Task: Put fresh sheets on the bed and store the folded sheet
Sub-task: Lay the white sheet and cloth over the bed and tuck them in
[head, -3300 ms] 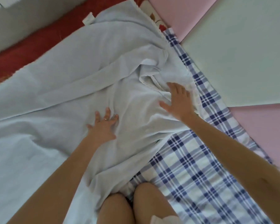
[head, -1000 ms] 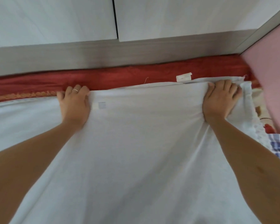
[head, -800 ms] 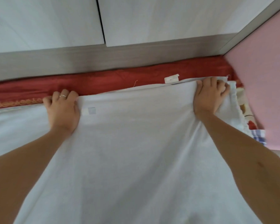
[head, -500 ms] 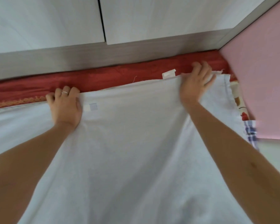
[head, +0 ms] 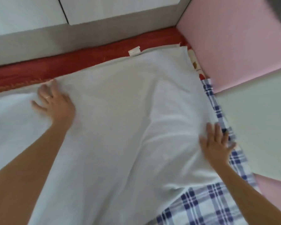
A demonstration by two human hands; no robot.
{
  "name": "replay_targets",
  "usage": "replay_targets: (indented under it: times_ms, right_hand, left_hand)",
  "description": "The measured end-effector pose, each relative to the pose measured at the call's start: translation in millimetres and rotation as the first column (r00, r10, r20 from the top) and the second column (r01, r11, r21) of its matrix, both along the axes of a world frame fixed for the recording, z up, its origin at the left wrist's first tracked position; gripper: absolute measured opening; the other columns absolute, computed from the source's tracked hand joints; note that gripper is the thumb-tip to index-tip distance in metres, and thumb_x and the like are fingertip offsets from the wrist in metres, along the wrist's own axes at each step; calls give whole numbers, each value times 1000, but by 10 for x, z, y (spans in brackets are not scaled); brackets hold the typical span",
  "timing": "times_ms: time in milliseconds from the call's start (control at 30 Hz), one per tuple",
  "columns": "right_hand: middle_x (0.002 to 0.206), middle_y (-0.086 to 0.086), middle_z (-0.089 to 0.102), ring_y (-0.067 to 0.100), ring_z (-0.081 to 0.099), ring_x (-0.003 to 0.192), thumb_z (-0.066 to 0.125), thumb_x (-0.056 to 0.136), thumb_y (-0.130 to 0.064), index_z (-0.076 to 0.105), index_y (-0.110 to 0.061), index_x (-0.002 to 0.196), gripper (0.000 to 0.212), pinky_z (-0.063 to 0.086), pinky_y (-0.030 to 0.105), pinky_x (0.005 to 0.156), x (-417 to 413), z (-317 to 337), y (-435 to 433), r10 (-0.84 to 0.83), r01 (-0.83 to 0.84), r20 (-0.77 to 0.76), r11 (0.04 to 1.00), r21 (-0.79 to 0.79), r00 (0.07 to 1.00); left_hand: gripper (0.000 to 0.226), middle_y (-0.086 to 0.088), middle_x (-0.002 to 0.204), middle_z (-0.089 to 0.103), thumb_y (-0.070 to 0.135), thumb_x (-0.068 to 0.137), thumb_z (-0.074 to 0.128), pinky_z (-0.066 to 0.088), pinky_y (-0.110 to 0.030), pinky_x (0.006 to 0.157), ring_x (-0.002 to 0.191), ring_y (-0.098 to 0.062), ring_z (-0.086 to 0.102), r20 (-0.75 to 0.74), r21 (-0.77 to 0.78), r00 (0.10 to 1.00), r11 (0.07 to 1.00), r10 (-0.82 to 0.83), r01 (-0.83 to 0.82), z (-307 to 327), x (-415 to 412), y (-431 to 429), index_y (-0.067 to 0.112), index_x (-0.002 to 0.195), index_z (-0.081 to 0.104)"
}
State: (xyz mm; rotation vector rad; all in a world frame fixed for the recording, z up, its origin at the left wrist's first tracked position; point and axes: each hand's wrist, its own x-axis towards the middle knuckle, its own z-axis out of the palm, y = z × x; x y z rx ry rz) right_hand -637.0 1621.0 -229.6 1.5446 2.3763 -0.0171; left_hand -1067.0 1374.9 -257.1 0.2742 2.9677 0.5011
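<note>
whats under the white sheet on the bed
A blue plaid sheet pokes out from under the white sheet at its right edge and near corner; a red cover shows past its far edge. How far either runs beneath is hidden.

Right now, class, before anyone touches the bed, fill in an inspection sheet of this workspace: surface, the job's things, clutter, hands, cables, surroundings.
Surface: red fabric mattress, seen as a strip along the far edge.
Job's things: plain white sheet spread out with soft wrinkles over a blue-and-white checked sheet, which shows at the right and near right. No folded sheet in view.
Clutter: small white label at the white sheet's far hem.
Hands: left hand flat on the white sheet, fingers spread; right hand flat at its right edge.
Cables: nothing seen.
Surroundings: pink padded wall panels, pale panel, white cupboard doors.
</note>
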Motion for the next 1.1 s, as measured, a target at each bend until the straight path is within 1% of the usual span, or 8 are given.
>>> replay_targets:
  times_ms: [167, 333, 500, 633, 800, 867, 1000, 1100]
  right_hand:
    - [134, 19, 48, 38, 44, 123, 53, 89, -28, 44, -5, 134, 51, 27, 50, 104, 414, 373, -372, -239, 266, -277, 962, 65, 931]
    - [116, 12, 57, 26, 55, 99, 66, 85, -23, 53, -4, 123, 44, 36, 27, 76, 776, 512, -620, -607, 496, -379, 793, -354, 699]
    - [97, 4, 55, 24, 54, 90, 63, 88, -22, 60, -5, 108, 27, 39, 30, 73, 940, 599, -557, -530, 412, -419, 845, -342, 738]
    - [84, -1, 54, 13, 50, 79, 55, 93, -19, 56, -10, 107, 17, 31, 31, 97, 986, 641, -538, -421, 333, -434, 905, -267, 796]
    - [69, -8, 40, -4, 38, 52, 42, 97, -9, 40, -20, 88, 14, 30, 11, 48, 934, 764, -435, -554, 336, -682, 833, -440, 478]
    - [71, -6, 41, 5, 39, 57, 38, 99, -12, 40, -13, 97, 4, 30, 15, 46, 986, 782, -316, -517, 367, -676, 854, -368, 525]
    - [79, 19, 59, 34, 58, 65, 37, 102, -25, 39, -11, 119, 22, 35, 31, 56, 1230, 740, -143, -106, 72, -322, 991, -114, 941]
    - [83, 24, 64, 41, 63, 69, 38, 101, -32, 43, -2, 123, 37, 41, 36, 59, 1291, 635, -27, 48, -54, -139, 998, -42, 989]
  left_hand:
    - [57, -21, 148, 29, 29, 85, 43, 13, -60, 107, 136, -37, 28, 101, 30, 947, 953, -304, 303, 206, 1727, -347, 15, 140, 36]
    - [53, -25, 129, 50, 34, 79, 50, 42, -59, 88, 109, -44, 53, 354, -8, 729, 778, -586, 629, 401, 2828, -773, 15, 128, 45]
    - [83, -23, 142, 35, 30, 70, 78, 32, -55, 98, 127, -43, 36, 558, -95, 673, 769, -485, 633, 599, 3171, -950, 13, 140, 37]
    - [80, -24, 106, 53, 40, 37, 88, 46, -45, 75, 92, -41, 55, 466, -133, 630, 654, -621, 744, 614, 3268, -922, 6, 99, 48]
    - [89, -17, 135, 34, 55, 70, 71, 46, -36, 85, 116, -28, 45, 627, -216, 454, 418, -633, 882, 604, 3512, -774, 3, 130, 31]
    - [72, -14, 139, 34, 42, 85, 62, 44, -32, 88, 119, -25, 45, 654, -175, 405, 393, -639, 903, 558, 3627, -739, 3, 135, 26]
    - [35, -8, 126, 50, 12, 91, 50, 42, -29, 88, 110, -24, 54, 681, -79, 359, 423, -639, 903, 504, 3785, -732, 9, 125, 43]
    - [32, -9, 128, 48, 5, 90, 44, 40, -29, 88, 111, -25, 53, 737, 18, 253, 393, -627, 919, 493, 3931, -759, 7, 122, 45]
